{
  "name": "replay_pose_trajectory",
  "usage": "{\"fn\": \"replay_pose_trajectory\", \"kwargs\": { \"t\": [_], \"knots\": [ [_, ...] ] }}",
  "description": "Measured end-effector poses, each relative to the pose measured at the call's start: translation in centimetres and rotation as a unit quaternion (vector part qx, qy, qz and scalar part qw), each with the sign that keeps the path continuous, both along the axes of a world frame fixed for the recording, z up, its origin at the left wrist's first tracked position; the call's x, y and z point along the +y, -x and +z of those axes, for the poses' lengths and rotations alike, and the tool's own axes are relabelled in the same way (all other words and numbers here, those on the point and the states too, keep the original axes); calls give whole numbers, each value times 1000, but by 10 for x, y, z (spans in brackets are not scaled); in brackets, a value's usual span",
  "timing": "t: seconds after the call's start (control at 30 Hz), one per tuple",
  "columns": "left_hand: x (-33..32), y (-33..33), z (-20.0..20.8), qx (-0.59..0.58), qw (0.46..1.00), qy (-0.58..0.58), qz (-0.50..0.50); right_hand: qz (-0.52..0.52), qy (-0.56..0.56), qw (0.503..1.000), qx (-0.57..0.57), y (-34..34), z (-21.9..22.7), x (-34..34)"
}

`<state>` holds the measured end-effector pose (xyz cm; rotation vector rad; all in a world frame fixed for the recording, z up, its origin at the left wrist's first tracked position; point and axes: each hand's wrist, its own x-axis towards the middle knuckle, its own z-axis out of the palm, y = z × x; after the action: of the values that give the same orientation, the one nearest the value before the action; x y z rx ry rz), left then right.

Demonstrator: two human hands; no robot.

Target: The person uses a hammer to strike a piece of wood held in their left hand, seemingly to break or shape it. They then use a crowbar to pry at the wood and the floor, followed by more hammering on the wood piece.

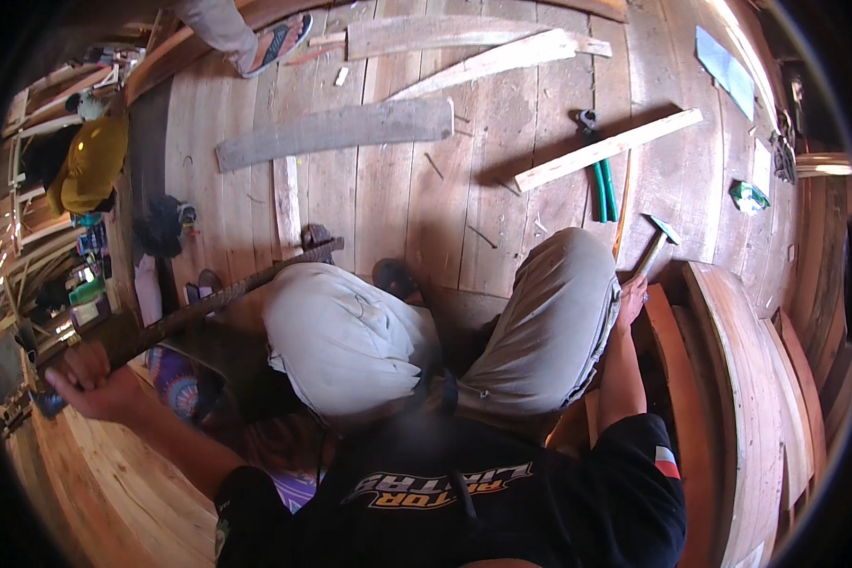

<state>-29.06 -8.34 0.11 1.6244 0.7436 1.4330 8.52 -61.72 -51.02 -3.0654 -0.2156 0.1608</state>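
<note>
My right hand [632, 301] is beside my right knee, its fingers wrapped round the handle of a hammer [651, 254] whose greenish metal head points away from me. Far out to the left, my left hand [95, 381] is closed at the near end of a long dark brown strip [213, 301]. This strip narrows toward its far end and runs past my left knee; its kind does not show clearly. On the floor ahead of the right knee are green-handled pincers [606, 185], partly under a pale wooden batten [611, 150].
A grey board [336, 133] lies across the plank floor [398, 208], with pale boards [473, 45] beyond it. Stacked curved planks [729, 379] stand close on my right. Another person's sandalled foot [279, 43] is at the far left. A yellow cap [90, 163] hangs at left.
</note>
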Motion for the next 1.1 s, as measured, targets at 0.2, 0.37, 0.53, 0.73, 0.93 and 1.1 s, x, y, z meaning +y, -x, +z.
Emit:
{"fn": "replay_pose_trajectory", "kwargs": {
  "t": [0.2, 0.37, 0.53, 0.73, 0.93, 1.1],
  "knots": [
    [-33, 30, -14, -78, 992, 28, -91, 191, 236, 951, -63, -32, -71, -90],
    [-93, 44, -6, -57, 997, -35, -34, 52, 160, 975, 145, -64, 80, 62],
    [-101, 58, -13, -67, 997, -23, 10, 213, -318, 914, 133, -98, 246, 199],
    [-87, 76, 33, -115, 993, -16, -22, 424, -230, 854, 193, -32, 258, 353],
    [-73, 56, 8, -121, 984, -69, -112, 336, -36, 910, 239, 34, 18, 330],
    [-89, 49, 6, -102, 983, -100, -111, 170, -14, 937, 304, 113, 40, 302]
  ]
}}
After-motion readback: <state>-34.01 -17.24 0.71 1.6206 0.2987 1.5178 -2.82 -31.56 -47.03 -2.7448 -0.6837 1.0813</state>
